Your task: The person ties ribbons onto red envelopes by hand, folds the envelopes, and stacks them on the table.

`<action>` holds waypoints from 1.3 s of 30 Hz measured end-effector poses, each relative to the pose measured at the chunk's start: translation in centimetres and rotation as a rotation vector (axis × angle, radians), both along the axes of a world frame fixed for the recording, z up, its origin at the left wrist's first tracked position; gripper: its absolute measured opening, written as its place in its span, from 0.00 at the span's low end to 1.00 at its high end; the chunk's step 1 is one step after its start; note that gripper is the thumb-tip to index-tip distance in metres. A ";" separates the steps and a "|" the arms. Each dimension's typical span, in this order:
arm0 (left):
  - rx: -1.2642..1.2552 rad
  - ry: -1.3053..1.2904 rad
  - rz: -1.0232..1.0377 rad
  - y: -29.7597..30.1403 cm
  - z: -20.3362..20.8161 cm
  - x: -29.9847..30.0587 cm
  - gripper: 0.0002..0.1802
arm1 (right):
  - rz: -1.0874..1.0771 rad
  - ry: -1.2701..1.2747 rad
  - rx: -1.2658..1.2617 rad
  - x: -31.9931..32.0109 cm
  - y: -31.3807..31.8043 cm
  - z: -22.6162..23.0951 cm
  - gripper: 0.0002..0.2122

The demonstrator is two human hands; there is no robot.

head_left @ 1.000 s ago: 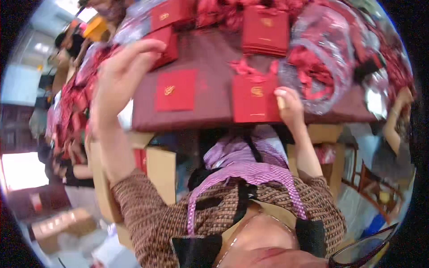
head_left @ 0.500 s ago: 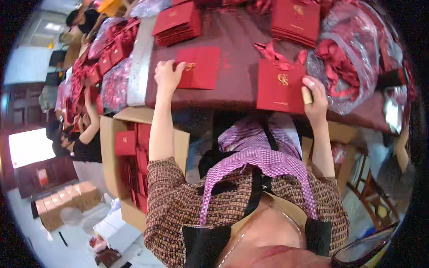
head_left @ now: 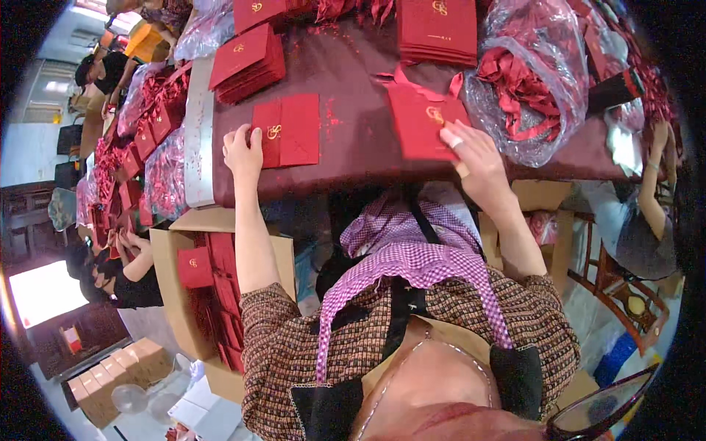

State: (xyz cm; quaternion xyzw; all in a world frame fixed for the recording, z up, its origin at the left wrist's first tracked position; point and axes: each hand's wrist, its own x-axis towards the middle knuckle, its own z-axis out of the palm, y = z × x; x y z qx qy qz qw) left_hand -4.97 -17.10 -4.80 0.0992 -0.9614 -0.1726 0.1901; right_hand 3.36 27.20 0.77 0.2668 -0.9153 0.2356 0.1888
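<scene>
A flat red paper bag (head_left: 300, 128) with a gold emblem lies on the dark red table cover. My left hand (head_left: 243, 149) is at its left edge, thumb and fingers slightly apart, not visibly gripping it. Further right, my right hand (head_left: 476, 163) holds a second red paper bag (head_left: 419, 125) with ribbon handles (head_left: 419, 90) by its lower right side. Pale bands show on the fingers of that hand. This bag is tilted and a little blurred; the fingers behind it are hidden.
Stacks of red bags (head_left: 248, 62) stand at the table's far side. A clear plastic sack of red ribbons (head_left: 526, 95) lies to the right. Below the table's left edge, an open carton (head_left: 170, 283) holds more red bags. Other people work at left and right.
The view has shifted and turned slightly. My right hand has moved from the ribbon-handled bag's side further over its front, and that bag now tilts. My left hand stays by the flat bag's edge.
</scene>
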 end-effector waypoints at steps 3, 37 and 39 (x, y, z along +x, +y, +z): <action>0.023 -0.006 -0.004 -0.5 -0.4 0.0 0.19 | -0.142 -0.171 -0.338 -0.8 0.4 5.3 0.12; 0.021 -0.054 0.052 0.3 0.8 0.3 0.23 | 0.183 -0.227 0.248 -24.0 6.2 0.2 0.25; 0.043 -0.192 0.056 0.5 1.5 -1.0 0.26 | 0.202 -0.231 0.223 -24.0 6.4 0.2 0.26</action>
